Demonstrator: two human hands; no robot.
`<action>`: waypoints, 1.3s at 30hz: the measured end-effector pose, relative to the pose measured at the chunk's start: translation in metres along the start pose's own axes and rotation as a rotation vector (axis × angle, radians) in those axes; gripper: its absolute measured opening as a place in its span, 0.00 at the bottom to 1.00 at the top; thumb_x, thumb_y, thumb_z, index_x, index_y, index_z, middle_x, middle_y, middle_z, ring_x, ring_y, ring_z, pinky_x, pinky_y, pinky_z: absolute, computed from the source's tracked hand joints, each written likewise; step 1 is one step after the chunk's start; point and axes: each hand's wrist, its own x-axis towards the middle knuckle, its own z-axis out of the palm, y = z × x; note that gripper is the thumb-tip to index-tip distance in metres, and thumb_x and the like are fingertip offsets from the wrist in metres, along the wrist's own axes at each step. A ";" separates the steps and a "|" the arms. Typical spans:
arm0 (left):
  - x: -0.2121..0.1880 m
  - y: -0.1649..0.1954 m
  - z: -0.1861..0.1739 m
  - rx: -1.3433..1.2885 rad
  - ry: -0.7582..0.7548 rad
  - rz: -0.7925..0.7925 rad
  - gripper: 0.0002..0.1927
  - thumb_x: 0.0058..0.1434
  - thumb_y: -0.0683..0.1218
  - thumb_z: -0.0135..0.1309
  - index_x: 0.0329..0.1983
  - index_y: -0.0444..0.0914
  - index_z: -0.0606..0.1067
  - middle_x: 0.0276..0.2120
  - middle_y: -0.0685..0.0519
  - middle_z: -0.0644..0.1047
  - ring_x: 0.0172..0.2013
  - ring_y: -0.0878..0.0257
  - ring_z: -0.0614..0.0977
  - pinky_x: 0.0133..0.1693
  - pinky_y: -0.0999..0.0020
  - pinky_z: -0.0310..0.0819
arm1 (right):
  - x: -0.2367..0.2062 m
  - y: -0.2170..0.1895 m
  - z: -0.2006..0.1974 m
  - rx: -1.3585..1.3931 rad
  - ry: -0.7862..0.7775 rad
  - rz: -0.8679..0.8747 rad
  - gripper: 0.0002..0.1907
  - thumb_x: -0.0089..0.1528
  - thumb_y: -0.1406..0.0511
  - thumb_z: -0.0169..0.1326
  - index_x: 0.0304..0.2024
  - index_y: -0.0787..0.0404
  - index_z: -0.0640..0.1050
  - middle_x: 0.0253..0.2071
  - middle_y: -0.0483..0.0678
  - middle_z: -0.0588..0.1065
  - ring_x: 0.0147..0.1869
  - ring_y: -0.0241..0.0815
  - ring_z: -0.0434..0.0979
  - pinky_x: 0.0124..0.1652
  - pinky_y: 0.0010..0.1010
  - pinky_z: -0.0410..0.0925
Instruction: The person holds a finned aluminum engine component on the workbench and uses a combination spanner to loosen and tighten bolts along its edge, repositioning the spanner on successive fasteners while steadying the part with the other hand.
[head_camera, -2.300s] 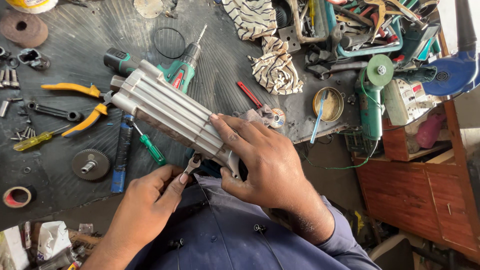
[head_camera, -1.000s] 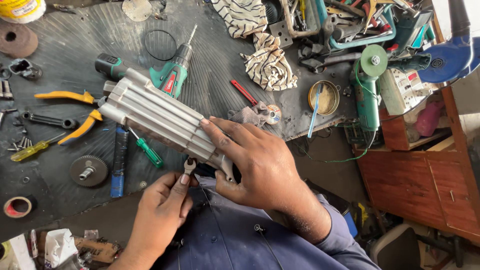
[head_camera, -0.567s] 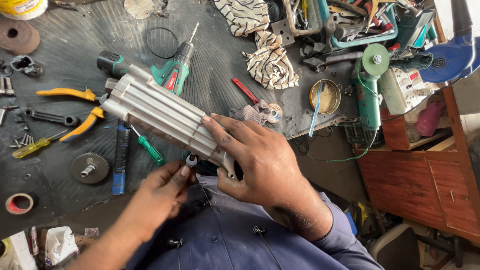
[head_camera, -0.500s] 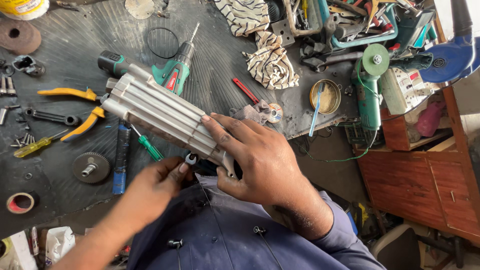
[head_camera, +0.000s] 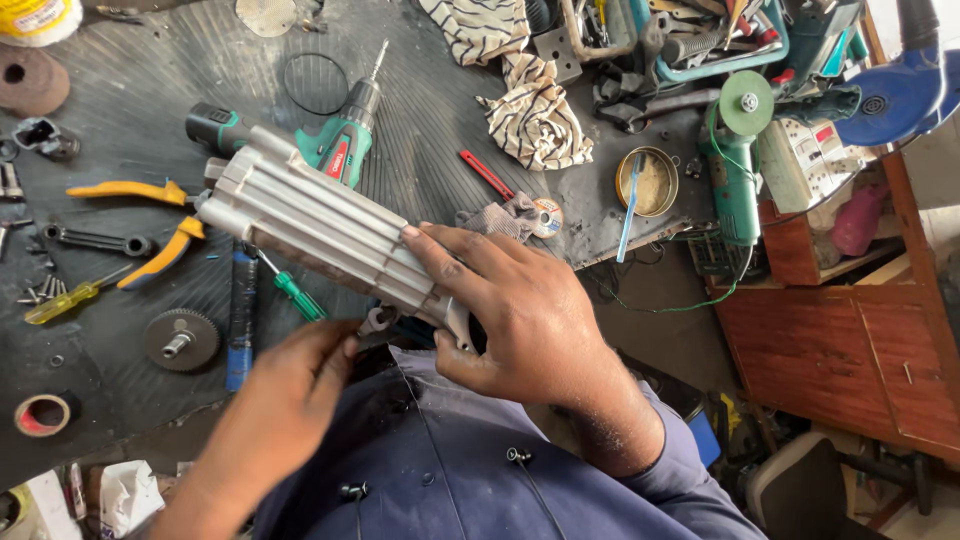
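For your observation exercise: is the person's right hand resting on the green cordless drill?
No: the right hand grips the long grey ribbed housing, while the green cordless drill lies untouched on the bench behind it.

Even daylight, brightest at the right edge, where glare washes out the top corner. Soft shadows under the tools. Sharp focus throughout, with slight wide-angle bending at the edges.

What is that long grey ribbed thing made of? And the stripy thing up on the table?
The long ribbed housing under the right hand looks like bare cast metal, probably aluminium: dull pale-grey, with stiff straight ribs and scuffed brownish grime. The left hand holds a small shiny metal tool against it, likely steel. The striped rag seems soft woven cloth: it lies crumpled in folds.
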 end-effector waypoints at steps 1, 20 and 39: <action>-0.006 0.003 0.003 0.006 0.020 -0.101 0.13 0.67 0.45 0.49 0.46 0.33 0.78 0.32 0.45 0.81 0.32 0.49 0.84 0.34 0.59 0.77 | 0.000 0.000 0.000 -0.001 -0.005 0.006 0.44 0.48 0.62 0.62 0.69 0.60 0.69 0.60 0.49 0.75 0.50 0.51 0.78 0.46 0.40 0.71; -0.012 0.014 0.026 -0.427 -0.062 -0.707 0.14 0.67 0.48 0.50 0.43 0.34 0.80 0.14 0.52 0.77 0.12 0.68 0.74 0.16 0.71 0.66 | 0.002 -0.001 0.003 -0.022 0.000 0.002 0.46 0.46 0.61 0.64 0.69 0.59 0.69 0.60 0.50 0.75 0.51 0.51 0.78 0.47 0.39 0.72; -0.004 0.016 0.020 -0.454 -0.112 -0.708 0.15 0.67 0.49 0.49 0.40 0.32 0.79 0.13 0.51 0.77 0.12 0.67 0.75 0.16 0.71 0.66 | 0.001 0.001 -0.001 0.000 -0.024 0.017 0.45 0.47 0.61 0.62 0.68 0.59 0.70 0.61 0.50 0.75 0.48 0.51 0.79 0.45 0.39 0.72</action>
